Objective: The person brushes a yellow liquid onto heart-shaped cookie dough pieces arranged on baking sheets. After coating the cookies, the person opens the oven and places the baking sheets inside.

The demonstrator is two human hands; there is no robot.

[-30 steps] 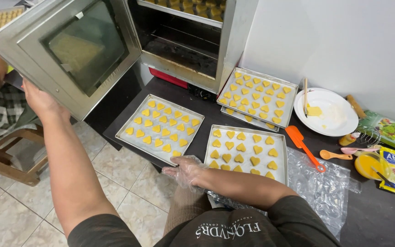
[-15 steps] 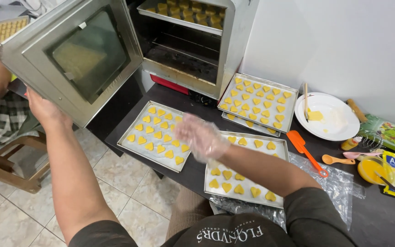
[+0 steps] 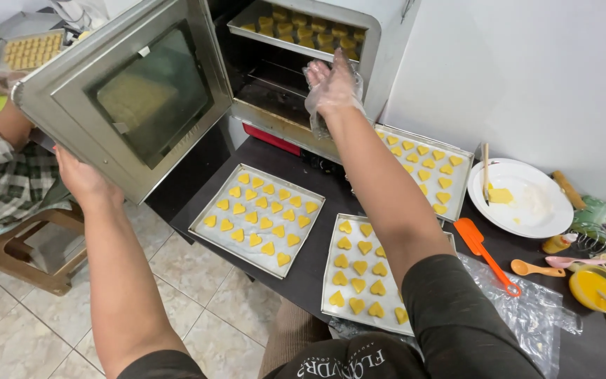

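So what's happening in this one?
A person stands at a small oven with its door swung open. Their left hand holds the door's lower edge, while the right hand, in a clear plastic glove, reaches to the oven's mouth just below a loaded tray on the upper rack. Three trays of heart-shaped yellow cookies sit on the dark table. Another person sits at left.

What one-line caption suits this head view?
Left hand holds the metal oven's glass-windowed door open; plastic-gloved right hand reaches inside, above trays of yellow heart-shaped cookies.
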